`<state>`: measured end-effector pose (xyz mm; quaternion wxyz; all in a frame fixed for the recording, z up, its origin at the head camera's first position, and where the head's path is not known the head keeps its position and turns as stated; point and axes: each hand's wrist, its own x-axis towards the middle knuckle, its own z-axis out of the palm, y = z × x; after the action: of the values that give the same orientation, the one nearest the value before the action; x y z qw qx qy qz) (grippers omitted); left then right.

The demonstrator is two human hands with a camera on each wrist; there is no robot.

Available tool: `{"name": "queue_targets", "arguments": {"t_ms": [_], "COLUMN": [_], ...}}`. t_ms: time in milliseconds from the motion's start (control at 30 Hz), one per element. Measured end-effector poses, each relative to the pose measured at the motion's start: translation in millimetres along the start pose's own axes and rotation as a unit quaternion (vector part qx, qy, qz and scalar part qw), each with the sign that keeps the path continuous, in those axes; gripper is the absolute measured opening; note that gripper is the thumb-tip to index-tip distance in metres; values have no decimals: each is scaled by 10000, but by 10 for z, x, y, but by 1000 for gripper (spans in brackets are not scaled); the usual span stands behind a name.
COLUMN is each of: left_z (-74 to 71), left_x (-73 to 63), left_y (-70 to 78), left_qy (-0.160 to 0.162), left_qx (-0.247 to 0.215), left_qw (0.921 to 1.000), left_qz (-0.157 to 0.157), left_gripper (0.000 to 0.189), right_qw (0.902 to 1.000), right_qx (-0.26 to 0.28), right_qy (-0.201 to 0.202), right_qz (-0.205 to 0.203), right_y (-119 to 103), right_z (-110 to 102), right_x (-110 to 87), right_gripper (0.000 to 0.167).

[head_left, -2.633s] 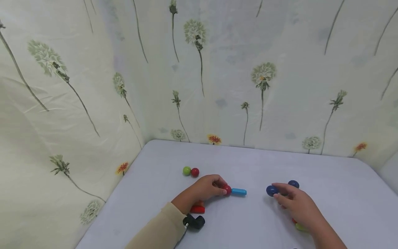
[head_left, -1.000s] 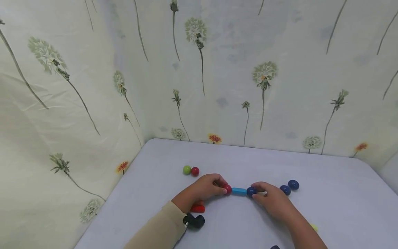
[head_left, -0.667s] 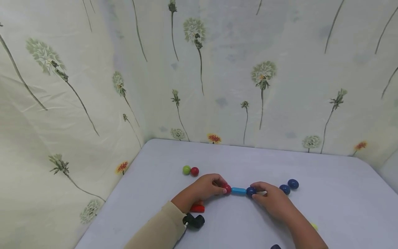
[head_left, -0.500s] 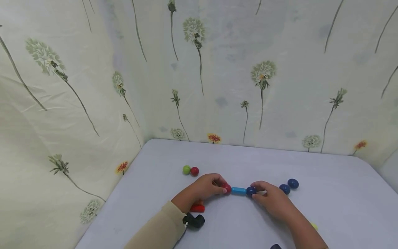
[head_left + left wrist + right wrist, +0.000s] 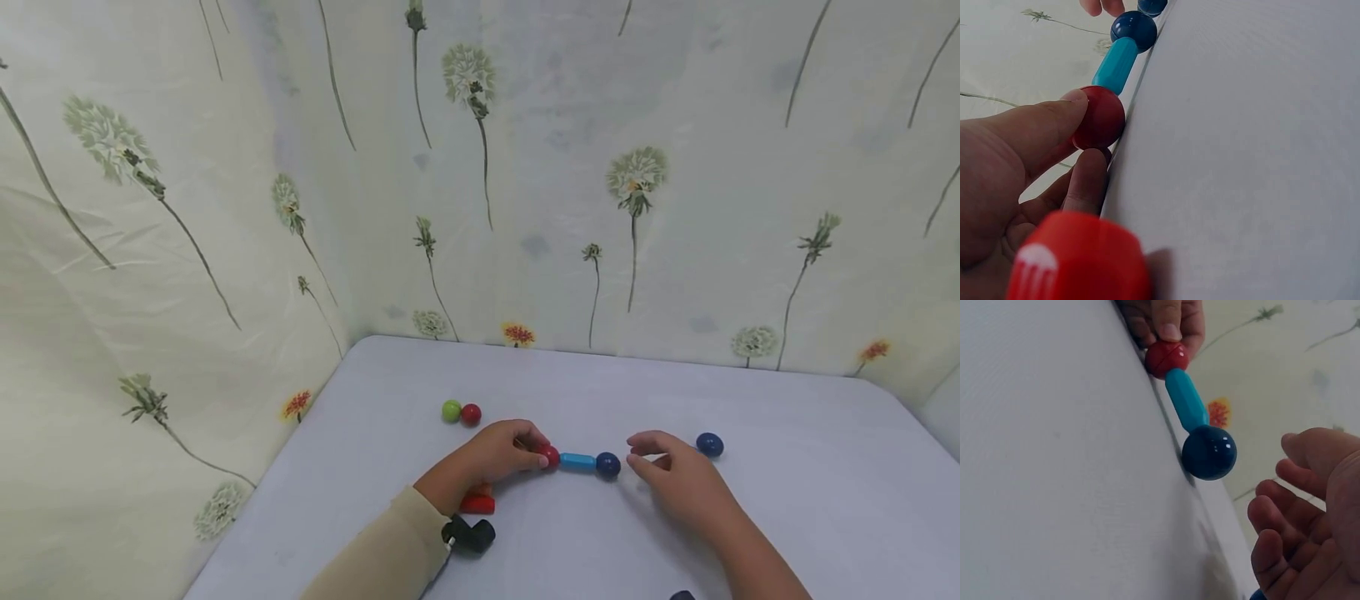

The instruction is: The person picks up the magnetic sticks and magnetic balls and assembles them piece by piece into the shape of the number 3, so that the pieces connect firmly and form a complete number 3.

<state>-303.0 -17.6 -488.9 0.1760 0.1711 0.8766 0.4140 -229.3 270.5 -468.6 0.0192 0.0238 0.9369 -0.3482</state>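
A red ball [image 5: 552, 456], a light blue rod [image 5: 577, 462] and a dark blue ball [image 5: 608, 466] lie end to end on the white table [image 5: 570, 533]. My left hand [image 5: 495, 454] pinches the red ball between thumb and fingers, seen closely in the left wrist view. The rod meets a ball at each end. My right hand [image 5: 686, 483] is just right of the dark blue ball, apart from it, its fingers loosely bent around nothing. In the right wrist view a gap shows between the dark blue ball [image 5: 1209, 453] and the fingertips.
A green ball [image 5: 451, 411] and another red ball [image 5: 471, 415] sit together at the back left. Beyond my right hand is another dark blue ball [image 5: 709, 445]. A red piece [image 5: 477, 505] and a black elbow-shaped object [image 5: 472, 534] lie by my left forearm.
My right hand brought the dark blue ball left to the rod's free end, then let go and drew back rightward. The left hand stays on the red ball.
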Motion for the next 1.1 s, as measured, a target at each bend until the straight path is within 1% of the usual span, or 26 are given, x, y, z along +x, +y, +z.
{"name": "queue_targets", "arguments": {"t_ms": [200,267,500,567,733,967,1100], "left_z": [-9,-11,-10,-7,-3,-1,-5], "left_x": [-11,-19,-39,-38,-31,-22,-22], "left_y": [-10,-9,1,1,1,-3,-2], "left_qy": [13,10,45,52,16,-16,2], "left_qx": [-7,-24,-8,-14,-15,-41,-27], "left_qw": [10000,10000,10000,10000,10000,10000,10000], "left_qz": [-27,-15,-23,-34,-12,26,47], "left_gripper": [16,16,16,15,15,16,15], "right_qw": [9991,9990,9979,9973,9953,9916,9896], "right_qx": [160,101,-605,-682,-796,-798,-721], "right_qy": [-202,-234,-229,-275,-528,-921,-1113], "right_qz": [351,362,47,28,183,428,555], "right_y": [25,41,172,230,387,601,695], "right_z": [-88,-130,-267,-305,-396,-505,-558], "right_x": [-63,-88,-134,-149,-177,-238,-254], "right_gripper": [47,47,39,37,40,35,41]}}
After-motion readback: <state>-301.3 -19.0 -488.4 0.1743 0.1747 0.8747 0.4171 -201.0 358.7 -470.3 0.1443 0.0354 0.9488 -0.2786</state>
